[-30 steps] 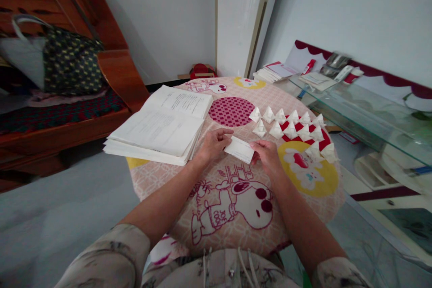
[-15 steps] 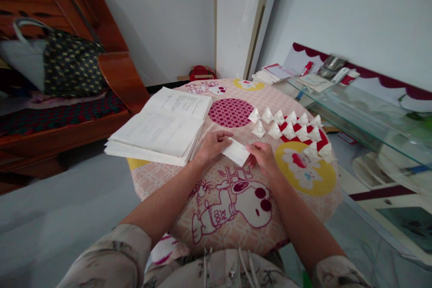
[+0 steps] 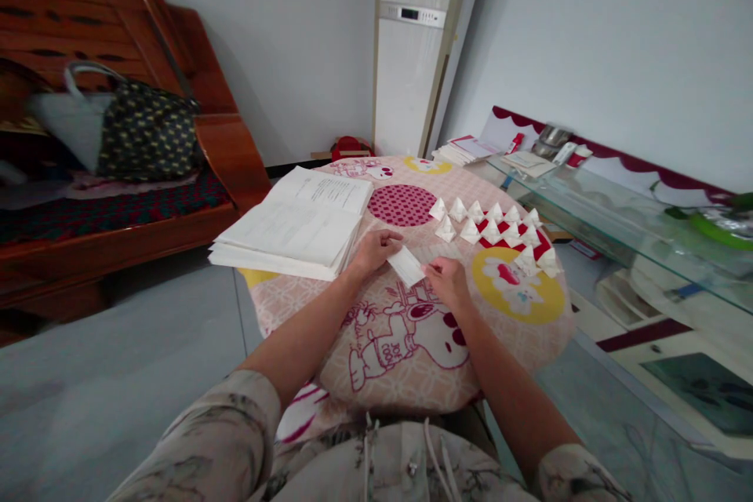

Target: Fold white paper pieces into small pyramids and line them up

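A small folded piece of white paper (image 3: 405, 266) is between my hands, low over the round table with its patterned cloth (image 3: 329, 345). My left hand (image 3: 374, 252) grips its left edge between thumb and fingers. At the right corner of the paper, my right hand (image 3: 449, 282) pinches with thumb and forefinger, the other fingers curled under. Faint print shows on the paper. Beyond my right hand stand several small folded white paper pyramids (image 3: 470, 231) in rows. Left of my hands lies an open stack of printed sheets (image 3: 294, 223), like a thick book.
A glass-topped cabinet (image 3: 617, 227) runs along the right wall, with papers (image 3: 464, 149) and metal bowls (image 3: 553, 140) on it. A wooden bench (image 3: 229, 157) holding a patterned bag (image 3: 147, 133) is at the left. A tall white air conditioner (image 3: 405, 78) stands in the corner.
The paper looks narrower between my hands, and my right hand has shifted slightly left and down along it. The camera view has tilted up and turned a little left.
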Available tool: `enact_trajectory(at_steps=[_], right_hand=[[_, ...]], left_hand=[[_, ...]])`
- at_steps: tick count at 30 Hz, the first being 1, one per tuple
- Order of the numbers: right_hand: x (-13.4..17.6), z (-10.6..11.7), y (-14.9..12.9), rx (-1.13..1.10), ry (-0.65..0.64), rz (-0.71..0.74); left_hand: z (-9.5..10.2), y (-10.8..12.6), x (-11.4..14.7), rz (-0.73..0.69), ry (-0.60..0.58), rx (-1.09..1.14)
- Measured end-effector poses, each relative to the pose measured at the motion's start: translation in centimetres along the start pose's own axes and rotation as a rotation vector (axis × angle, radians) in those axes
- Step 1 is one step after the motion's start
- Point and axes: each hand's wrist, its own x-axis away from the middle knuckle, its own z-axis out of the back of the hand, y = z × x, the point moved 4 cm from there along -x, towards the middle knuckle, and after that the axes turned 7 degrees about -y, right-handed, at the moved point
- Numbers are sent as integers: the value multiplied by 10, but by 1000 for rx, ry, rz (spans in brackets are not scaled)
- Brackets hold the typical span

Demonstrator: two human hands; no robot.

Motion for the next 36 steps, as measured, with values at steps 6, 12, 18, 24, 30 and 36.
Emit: enact_trajectory(at_steps=[6, 12, 18, 24, 30, 36], right_hand=[[13, -4, -13, 204, 155, 488], [18, -22, -17, 297, 67, 620], [17, -22, -16, 253, 11, 610], [17, -23, -14, 217, -24, 601], [16, -24, -14, 192, -74, 573], [16, -23, -15, 184, -116, 554]], left_hand=[[7, -3, -2, 49, 29, 35], [8, 1, 2, 75, 16, 79], [9, -1, 1, 49, 54, 9], [8, -2, -1, 13, 23, -61], [9, 1, 0, -20, -2, -142], [7, 3, 0, -18, -48, -178]])
